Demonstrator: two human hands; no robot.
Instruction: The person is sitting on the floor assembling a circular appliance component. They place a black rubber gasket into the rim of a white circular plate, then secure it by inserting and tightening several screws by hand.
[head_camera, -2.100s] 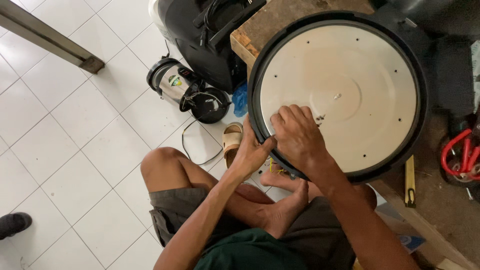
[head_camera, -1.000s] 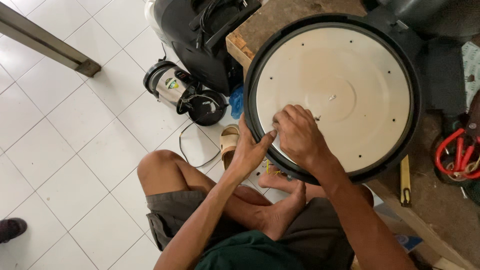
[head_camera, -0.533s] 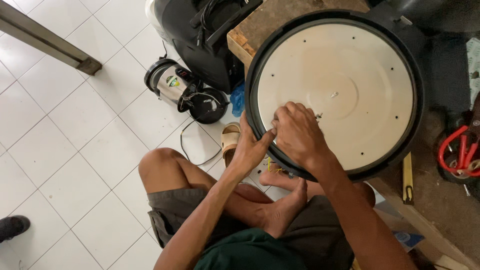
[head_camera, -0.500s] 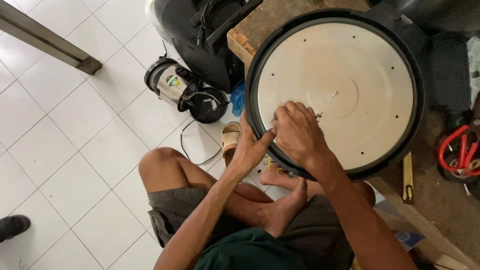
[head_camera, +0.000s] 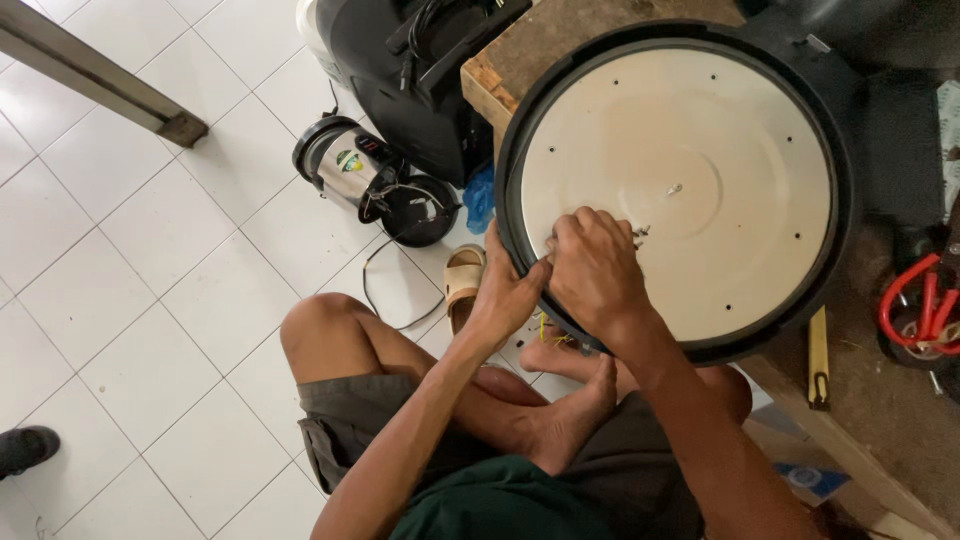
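Note:
A large round appliance base (head_camera: 690, 150), a cream metal disc inside a black rim, lies face up on a wooden bench. My left hand (head_camera: 508, 290) grips the black rim at its near-left edge. My right hand (head_camera: 595, 265) rests on the disc just inside that edge, fingers curled tight over something small that I cannot see. A few small screws (head_camera: 640, 232) lie on the disc beside its fingertips. A small stud (head_camera: 676, 188) sticks up at the disc's centre.
A wooden bench (head_camera: 560, 40) carries the disc. Red-handled pliers (head_camera: 915, 310) and a yellow tool (head_camera: 818, 355) lie at right. On the white tiled floor stand a metal kettle (head_camera: 345, 165), a black lid (head_camera: 420, 210) and a black appliance (head_camera: 410, 60). Someone's shoe (head_camera: 25, 448) shows at far left.
Both hands stay at the disc's near-left edge; only the view shifts slightly.

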